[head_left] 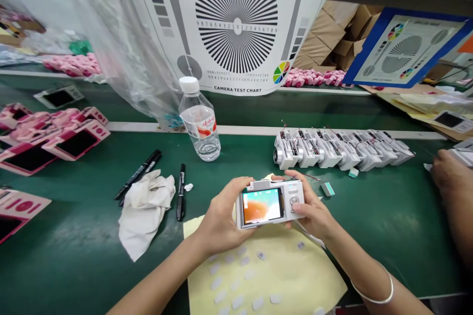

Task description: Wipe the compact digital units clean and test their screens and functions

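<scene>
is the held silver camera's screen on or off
On: the rectangular screen of the silver compact camera shows a bright turquoise and orange image.

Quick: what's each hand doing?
Left hand: holding the silver camera by its left end.
Right hand: holding the camera's right end, thumb on its control pad.

The camera (271, 204) is silver. The sheet (295, 275) below it is pale yellow; the chart (237, 27) above it, white with black radial stripes.
</scene>
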The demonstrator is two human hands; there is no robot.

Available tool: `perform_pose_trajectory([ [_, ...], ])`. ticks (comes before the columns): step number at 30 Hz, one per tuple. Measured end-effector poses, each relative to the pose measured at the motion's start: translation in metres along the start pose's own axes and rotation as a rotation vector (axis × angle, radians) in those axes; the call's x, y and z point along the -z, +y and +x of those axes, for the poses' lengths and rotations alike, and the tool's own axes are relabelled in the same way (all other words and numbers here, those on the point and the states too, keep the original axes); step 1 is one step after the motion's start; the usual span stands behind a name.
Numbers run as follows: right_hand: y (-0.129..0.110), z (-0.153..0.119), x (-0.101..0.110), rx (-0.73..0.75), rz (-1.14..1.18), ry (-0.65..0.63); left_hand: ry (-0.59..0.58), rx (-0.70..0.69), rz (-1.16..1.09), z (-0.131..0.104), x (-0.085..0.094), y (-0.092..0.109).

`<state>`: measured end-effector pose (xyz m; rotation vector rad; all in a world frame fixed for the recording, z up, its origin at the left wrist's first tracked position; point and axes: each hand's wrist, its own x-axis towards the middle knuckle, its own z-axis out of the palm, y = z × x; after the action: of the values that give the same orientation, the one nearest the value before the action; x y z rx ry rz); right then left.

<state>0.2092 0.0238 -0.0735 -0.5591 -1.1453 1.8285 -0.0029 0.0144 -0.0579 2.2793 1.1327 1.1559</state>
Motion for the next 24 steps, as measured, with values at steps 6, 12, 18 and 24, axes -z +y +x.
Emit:
perform_pose_trajectory([
  [6, 0.012, -0.004, -0.007, -0.018, -0.012, -0.046, 0.018, -0.078, -0.008, -0.013, -0.003, -0.016],
  [12, 0.02, -0.005, -0.017, -0.078, 0.115, 0.007, 0.007, -0.147, 0.004, -0.014, -0.003, -0.021],
  [18, 0.018, -0.009, -0.017, -0.105, 0.093, 0.048, 0.0, -0.185, 0.025, -0.015, -0.006, -0.021],
  [24, 0.015, -0.013, -0.018, -0.136, 0.055, 0.073, -0.033, -0.17, -0.012, -0.016, -0.005, -0.023],
])
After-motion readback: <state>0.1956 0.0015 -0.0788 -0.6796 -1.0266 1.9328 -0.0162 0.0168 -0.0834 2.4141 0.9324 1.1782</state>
